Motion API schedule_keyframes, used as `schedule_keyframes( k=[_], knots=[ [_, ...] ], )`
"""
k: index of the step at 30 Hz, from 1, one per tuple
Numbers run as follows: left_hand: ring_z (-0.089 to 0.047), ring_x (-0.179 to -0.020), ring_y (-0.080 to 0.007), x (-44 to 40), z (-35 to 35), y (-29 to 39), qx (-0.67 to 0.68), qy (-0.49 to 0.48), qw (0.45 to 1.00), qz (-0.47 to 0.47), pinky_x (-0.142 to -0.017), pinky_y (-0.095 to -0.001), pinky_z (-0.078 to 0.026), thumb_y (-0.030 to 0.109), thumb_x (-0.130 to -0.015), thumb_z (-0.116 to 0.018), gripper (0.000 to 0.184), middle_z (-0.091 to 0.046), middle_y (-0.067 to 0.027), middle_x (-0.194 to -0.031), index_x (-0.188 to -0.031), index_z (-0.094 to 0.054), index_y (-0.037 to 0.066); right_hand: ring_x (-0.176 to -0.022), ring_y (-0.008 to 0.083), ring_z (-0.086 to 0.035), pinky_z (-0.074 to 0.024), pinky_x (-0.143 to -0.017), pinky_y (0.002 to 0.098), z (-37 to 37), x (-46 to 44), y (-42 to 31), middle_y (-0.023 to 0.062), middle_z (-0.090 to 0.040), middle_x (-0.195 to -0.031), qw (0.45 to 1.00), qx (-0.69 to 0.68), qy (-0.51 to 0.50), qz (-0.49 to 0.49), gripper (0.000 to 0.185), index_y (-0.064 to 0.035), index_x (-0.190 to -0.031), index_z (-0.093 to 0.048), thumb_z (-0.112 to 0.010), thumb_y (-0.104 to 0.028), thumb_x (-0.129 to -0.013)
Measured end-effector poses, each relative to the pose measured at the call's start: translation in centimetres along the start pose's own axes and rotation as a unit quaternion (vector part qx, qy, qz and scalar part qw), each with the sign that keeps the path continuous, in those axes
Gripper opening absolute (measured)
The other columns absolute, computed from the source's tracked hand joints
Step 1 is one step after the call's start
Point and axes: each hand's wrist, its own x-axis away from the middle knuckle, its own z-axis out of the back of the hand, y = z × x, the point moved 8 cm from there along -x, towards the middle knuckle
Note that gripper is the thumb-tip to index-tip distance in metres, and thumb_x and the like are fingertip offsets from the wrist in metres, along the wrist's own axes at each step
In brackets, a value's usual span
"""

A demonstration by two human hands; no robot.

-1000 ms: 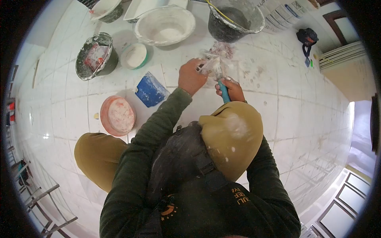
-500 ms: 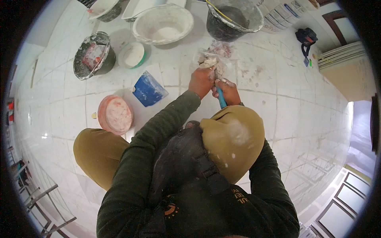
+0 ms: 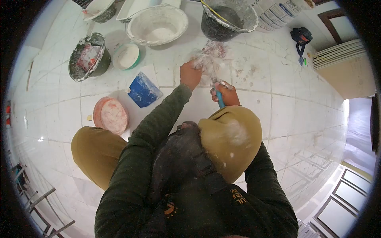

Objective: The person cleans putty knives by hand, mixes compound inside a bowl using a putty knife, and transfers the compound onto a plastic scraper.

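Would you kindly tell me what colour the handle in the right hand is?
The handle is turquoise blue, as the head view shows.

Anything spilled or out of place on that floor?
Yes: grey smudges mark the pale tiles right of the clear plastic, and a reddish clump shows just beyond it. Both look like stray mess; whether spilled, I can't tell.
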Motion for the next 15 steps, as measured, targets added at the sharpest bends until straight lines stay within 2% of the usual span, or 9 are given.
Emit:
schedule_keyframes(
  k=[3,7,10,12,15],
  knots=[
    [-0.063,-0.077,-0.0346,0.2,0.9,1.3,0.019,0.004,1.000,0.017,-0.069,-0.0384,-0.048,0.011,-0.076,-0.060,0.028,-0.064,-0.0210,-0.085,-0.102,-0.063,0.002,-0.053,0.0142,-0.049,-0.0404,-0.046,0.0280,0.0,-0.4,-0.1,0.0081,-0.056,-0.075,0.997,-0.079,-0.009,-0.007,0.035,0.0071,-0.115,-0.049,-0.056,-0.009,-0.084],
    [-0.061,-0.080,-0.0345,0.1,1.7,0.6,0.014,0.027,0.999,0.011,-0.073,-0.0375,-0.048,0.009,-0.075,-0.059,0.029,-0.062,-0.0210,-0.089,-0.103,-0.063,0.002,-0.057,0.0127,-0.050,-0.0428,-0.047,0.0270,0.3,-0.3,-0.9,0.0081,-0.055,-0.080,0.996,0.077,0.034,0.043,0.039,0.0053,-0.118,-0.048,-0.056,-0.007,-0.082],
    [-0.059,-0.083,-0.0336,0.3,2.7,1.2,0.014,0.046,0.999,-0.026,-0.075,-0.0366,-0.047,0.008,-0.075,-0.058,0.029,-0.060,-0.0175,-0.092,-0.103,-0.063,0.002,-0.059,0.0122,-0.052,-0.0453,-0.046,0.0266,0.5,-0.7,-0.8,0.0082,-0.054,-0.079,0.968,0.227,0.035,0.101,0.042,0.0026,-0.119,-0.048,-0.058,-0.007,-0.079],
    [-0.057,-0.086,-0.0322,0.7,2.9,2.2,-0.008,0.056,0.993,-0.104,-0.075,-0.0372,-0.047,0.007,-0.075,-0.057,0.028,-0.059,-0.0152,-0.094,-0.103,-0.064,0.003,-0.060,0.0123,-0.054,-0.0468,-0.046,0.0267,-0.2,-0.4,-1.2,0.0083,-0.053,-0.078,0.947,0.297,0.046,0.114,0.041,0.0006,-0.116,-0.051,-0.060,-0.007,-0.076],
    [-0.054,-0.091,-0.0304,2.1,2.0,3.8,-0.099,0.025,0.975,-0.195,-0.076,-0.0384,-0.047,0.006,-0.075,-0.056,0.027,-0.056,-0.0124,-0.098,-0.102,-0.064,0.004,-0.060,0.0139,-0.056,-0.0470,-0.043,0.0265,-0.7,-0.9,-1.5,0.0079,-0.053,-0.078,0.935,0.282,0.030,0.213,0.036,0.0013,-0.106,-0.052,-0.063,-0.006,-0.072]
  ],
)
